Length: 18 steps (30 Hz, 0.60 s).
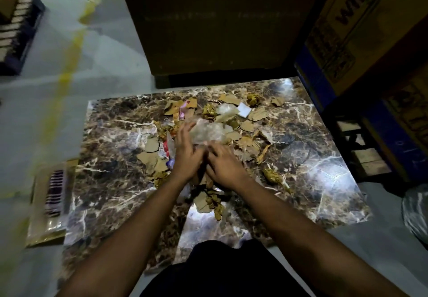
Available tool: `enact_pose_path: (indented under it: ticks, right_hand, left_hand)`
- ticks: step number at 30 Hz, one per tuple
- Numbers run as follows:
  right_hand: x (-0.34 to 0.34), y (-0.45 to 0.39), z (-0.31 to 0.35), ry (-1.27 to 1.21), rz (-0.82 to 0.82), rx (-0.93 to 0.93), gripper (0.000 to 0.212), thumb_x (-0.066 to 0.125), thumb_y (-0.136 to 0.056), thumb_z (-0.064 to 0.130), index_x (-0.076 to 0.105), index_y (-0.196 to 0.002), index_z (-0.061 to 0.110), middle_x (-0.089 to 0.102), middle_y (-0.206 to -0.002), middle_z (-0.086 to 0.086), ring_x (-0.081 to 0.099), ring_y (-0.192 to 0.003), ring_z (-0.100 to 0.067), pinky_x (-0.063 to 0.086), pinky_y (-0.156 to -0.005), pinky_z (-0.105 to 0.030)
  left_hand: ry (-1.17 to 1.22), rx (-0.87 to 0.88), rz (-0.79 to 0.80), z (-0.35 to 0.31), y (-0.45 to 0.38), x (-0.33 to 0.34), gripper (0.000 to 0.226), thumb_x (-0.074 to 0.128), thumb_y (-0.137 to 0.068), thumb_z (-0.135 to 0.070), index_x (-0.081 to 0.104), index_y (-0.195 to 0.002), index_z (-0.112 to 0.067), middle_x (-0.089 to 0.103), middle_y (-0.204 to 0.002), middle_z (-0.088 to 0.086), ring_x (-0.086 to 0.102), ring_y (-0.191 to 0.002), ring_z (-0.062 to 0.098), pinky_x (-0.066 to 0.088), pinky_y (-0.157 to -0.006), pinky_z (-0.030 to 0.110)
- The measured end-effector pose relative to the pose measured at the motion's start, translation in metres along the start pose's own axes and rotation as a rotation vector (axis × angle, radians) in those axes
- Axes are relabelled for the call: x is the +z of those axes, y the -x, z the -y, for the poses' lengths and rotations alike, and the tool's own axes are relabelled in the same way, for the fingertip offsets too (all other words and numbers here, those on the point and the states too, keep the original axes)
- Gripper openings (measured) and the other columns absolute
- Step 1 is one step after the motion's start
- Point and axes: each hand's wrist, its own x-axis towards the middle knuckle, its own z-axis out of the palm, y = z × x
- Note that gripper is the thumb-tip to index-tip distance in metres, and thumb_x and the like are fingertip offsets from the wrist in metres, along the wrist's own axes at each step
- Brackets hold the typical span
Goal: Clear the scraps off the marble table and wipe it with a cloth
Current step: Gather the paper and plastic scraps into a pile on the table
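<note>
Marble table: left hand, right hand side by side, fingers loosely spread, touching scraps.

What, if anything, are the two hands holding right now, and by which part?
Both hands rest on the scrap pile. The left hand touches the clear plastic sheet's near edge; the right hand lies beside it. Whether either actually grips anything cannot be told.

Warehouse or stockroom. Bare grey concrete floor with a painted yellow line, large printed cardboard cartons stacked on blue pallets, another pallet far left, a flattened barcoded box beside the marble table.
</note>
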Motion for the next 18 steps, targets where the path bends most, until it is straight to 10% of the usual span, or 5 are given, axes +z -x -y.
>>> enact_pose_path:
  ticks: [4,8,13,18]
  right_hand:
    - [0.002,-0.003,-0.001,-0.160,-0.015,0.006,0.040,0.058,-0.094,0.022,0.051,-0.134,0.023,0.054,-0.138,-0.005,0.045,-0.131,-0.022,0.036,-0.116,-0.042]
    - [-0.015,0.001,-0.006,-0.455,-0.018,0.152,0.057,0.069,-0.089,0.012,0.034,-0.132,0.024,0.057,-0.131,-0.003,0.057,-0.115,-0.017,0.053,-0.099,-0.038]
    - [-0.023,0.009,-0.020,-0.734,-0.080,0.203,0.084,0.089,-0.072,0.019,0.030,-0.132,0.026,0.053,-0.133,0.003,0.056,-0.126,-0.006,0.048,-0.106,-0.023]
    - [-0.041,0.017,-0.046,-0.899,0.107,0.173,0.096,0.085,-0.064,-0.003,0.039,-0.144,0.023,0.053,-0.141,-0.004,0.050,-0.137,-0.015,0.049,-0.109,-0.035]
  left_hand:
    - [-0.456,0.116,0.262,0.012,0.001,0.009,0.067,0.040,-0.097,-0.058,0.020,-0.157,-0.035,0.006,-0.168,-0.006,-0.001,-0.154,0.017,0.006,-0.122,0.058]
    - [-0.522,0.038,0.440,0.028,0.003,0.011,0.094,0.024,-0.081,-0.086,0.006,-0.159,-0.037,0.007,-0.168,-0.006,-0.001,-0.154,0.019,0.010,-0.120,0.064]
    - [-0.722,0.069,0.549,0.022,0.002,0.021,0.096,0.016,-0.082,-0.086,-0.002,-0.160,-0.034,0.001,-0.169,-0.002,0.001,-0.154,0.028,0.009,-0.121,0.060]
    - [-0.805,0.050,0.597,0.024,0.002,0.029,0.096,0.017,-0.084,-0.085,-0.008,-0.159,-0.030,-0.004,-0.169,0.000,-0.003,-0.154,0.030,0.007,-0.120,0.059]
